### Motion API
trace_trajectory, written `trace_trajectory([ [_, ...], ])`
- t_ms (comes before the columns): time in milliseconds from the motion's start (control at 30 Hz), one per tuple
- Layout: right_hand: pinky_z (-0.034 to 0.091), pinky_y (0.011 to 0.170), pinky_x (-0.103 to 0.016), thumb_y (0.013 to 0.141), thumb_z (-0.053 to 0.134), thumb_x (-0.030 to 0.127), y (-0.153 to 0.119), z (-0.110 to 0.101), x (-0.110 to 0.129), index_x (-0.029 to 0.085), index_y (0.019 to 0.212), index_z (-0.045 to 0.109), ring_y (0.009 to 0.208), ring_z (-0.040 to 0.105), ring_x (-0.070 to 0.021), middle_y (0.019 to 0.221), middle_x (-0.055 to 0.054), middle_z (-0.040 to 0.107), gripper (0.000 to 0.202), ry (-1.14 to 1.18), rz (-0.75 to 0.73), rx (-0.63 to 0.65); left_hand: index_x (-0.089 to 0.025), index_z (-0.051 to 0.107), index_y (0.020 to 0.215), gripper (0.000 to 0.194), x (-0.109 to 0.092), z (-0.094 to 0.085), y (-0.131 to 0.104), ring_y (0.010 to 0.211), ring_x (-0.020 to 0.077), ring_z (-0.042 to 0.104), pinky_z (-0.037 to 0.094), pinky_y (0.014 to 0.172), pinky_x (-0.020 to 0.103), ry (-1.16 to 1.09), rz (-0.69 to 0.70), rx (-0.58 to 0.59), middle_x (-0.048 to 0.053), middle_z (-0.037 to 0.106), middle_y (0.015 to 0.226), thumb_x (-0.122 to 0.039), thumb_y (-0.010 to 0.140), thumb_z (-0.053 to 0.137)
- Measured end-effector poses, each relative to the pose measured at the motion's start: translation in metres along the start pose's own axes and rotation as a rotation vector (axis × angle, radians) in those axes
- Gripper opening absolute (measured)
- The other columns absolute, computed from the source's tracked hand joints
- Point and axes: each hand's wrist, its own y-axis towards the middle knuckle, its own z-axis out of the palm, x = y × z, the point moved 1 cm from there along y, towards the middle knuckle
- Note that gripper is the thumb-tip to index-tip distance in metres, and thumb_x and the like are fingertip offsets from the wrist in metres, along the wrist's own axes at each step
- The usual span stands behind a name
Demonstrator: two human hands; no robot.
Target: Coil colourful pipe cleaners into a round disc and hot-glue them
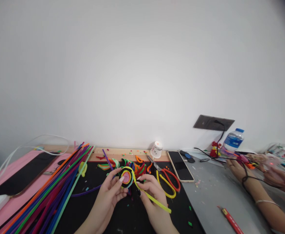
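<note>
In the head view my left hand (112, 188) pinches a round coil of coloured pipe cleaners (126, 178) between thumb and fingers. Its centre is pink, with rings of other colours and a dark band around it. A yellow pipe cleaner (157, 202) runs over the coil's upper edge and down to the right, its free end hanging past my right hand (151, 191). My right hand is closed on this yellow strand, close beside the coil. Behind both hands lies a heap of short, bent pipe cleaners (140, 169) in several colours.
Long pipe cleaners (52, 188) lie in a bundle at left. Scissors with orange and yellow handles (173, 180), a phone (180, 166) and a paper cup (156, 149) are behind, right. Further right are a red cutter (231, 221), a water bottle (233, 141) and another person's hands (240, 174).
</note>
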Motion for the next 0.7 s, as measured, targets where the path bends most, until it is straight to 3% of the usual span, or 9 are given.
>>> trace_trajectory([
  [167,0.052,0.061,-0.023,0.075,0.055,0.008,-0.0019,0.0029,-0.0014,0.021,0.083,0.068,0.081,0.063,-0.0179,0.099,-0.008,0.061,0.019,0.062,0.059,0.041,-0.022,0.056,0.101,0.048,-0.0003,0.0008,0.0008,0.049,0.0096,0.063,0.049,0.05,0.02,0.003,0.013,-0.025,-0.007,0.062,0.066,-0.026,0.06,0.079],
  [367,0.052,0.069,-0.025,0.075,0.055,0.006,-0.0024,0.004,-0.0029,0.022,0.086,0.07,0.091,0.061,-0.0199,0.1,-0.008,0.061,0.024,0.07,0.045,0.043,-0.022,0.054,0.102,0.049,0.0021,-0.0003,0.0017,0.049,0.0102,0.064,0.05,0.05,0.02,0.005,0.034,-0.034,-0.008,0.061,0.064,-0.026,0.06,0.079],
  [700,0.052,0.064,-0.025,0.075,0.056,0.007,-0.0031,0.0043,-0.0077,0.022,0.084,0.071,0.079,0.062,-0.018,0.099,-0.009,0.062,0.023,0.008,0.052,0.021,-0.023,0.052,0.104,0.048,0.0052,0.0034,0.0,0.054,0.0122,0.068,0.053,0.055,0.023,0.014,0.014,-0.019,-0.004,0.068,0.075,-0.026,0.063,0.077],
])
